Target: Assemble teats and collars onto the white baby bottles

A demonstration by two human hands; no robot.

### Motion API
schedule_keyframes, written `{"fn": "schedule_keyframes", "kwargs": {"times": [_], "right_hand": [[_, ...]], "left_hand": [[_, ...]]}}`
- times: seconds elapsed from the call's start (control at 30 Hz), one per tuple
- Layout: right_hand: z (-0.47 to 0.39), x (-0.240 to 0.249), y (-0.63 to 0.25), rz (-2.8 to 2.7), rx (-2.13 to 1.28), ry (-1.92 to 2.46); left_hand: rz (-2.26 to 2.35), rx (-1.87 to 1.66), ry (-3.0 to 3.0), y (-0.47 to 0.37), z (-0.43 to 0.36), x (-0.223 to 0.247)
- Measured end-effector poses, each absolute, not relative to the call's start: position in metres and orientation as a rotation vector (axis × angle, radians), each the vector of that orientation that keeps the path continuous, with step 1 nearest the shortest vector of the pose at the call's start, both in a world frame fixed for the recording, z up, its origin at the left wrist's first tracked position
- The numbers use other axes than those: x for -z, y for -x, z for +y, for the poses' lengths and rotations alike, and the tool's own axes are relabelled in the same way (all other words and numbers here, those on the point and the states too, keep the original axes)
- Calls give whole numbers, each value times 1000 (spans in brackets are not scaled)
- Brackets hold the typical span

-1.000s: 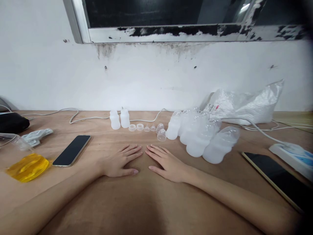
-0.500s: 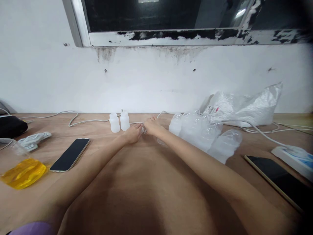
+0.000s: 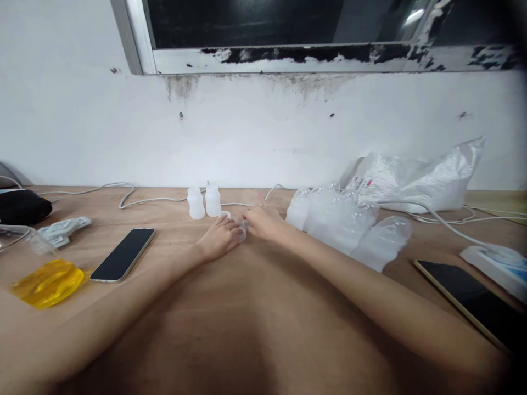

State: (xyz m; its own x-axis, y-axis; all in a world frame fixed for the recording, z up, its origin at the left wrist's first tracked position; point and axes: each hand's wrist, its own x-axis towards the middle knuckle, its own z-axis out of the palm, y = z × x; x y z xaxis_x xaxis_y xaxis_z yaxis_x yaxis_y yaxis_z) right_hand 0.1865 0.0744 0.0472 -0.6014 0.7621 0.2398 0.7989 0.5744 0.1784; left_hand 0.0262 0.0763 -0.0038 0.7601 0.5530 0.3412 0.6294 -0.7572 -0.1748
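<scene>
My left hand [image 3: 220,237] is closed around a small clear plastic piece [image 3: 241,233], mostly covered by the fingers. Touching or nearly touching that piece from the right is my right hand [image 3: 261,220], its fingers bent together; what they pinch is too small to name. Two white frosted bottles, one [image 3: 196,203] and another [image 3: 213,200], stand upright behind my left hand. To the right of my right hand lies a group of several translucent bottles [image 3: 333,216], with one [image 3: 382,244] nearest the front.
A phone [image 3: 122,255] and a container of yellow liquid [image 3: 49,282] are at the left. On the right are a second phone [image 3: 463,299], a white box [image 3: 496,269] and a plastic bag [image 3: 420,178]. A cable [image 3: 160,200] runs along the wall.
My left hand has come slightly toward me, showing more of the clear piece. My right hand has moved slightly down and right. The whole view has shifted a little.
</scene>
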Motion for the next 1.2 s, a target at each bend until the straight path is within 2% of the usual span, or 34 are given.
{"fn": "schedule_keyframes", "kwargs": {"times": [0.1, 0.2, 0.33, 0.43, 0.63, 0.77, 0.97, 1.1, 1.2], "right_hand": [[43, -35, -195, -2572, 252, 1244], [20, -17, -203, -2222, -121, 1151], [12, 3, -207, -1950, -431, 1076], [13, 9, -207, -1888, -524, 1062], [11, 6, -206, -1826, -544, 1020], [9, 5, -205, -1855, -585, 1001], [10, 8, -204, -1755, -713, 1042], [11, 9, -204, -1696, -808, 1052], [12, 9, -205, -1749, -743, 1055]], "left_hand": [[-960, 539, 2807, -25, 55, 7], [-1181, 745, 2863, -25, 43, 16], [-1329, 1224, 2822, -26, 37, 23], [-1324, 1575, 2766, -24, 35, 20], [-1235, 1903, 2971, -22, 32, 15], [-1099, 1917, 3010, -23, 30, 13], [-1055, 1597, 3066, -25, 28, 11], [-1149, 1695, 3150, -26, 31, 16], [-1144, 1717, 3188, -27, 31, 19]]}}
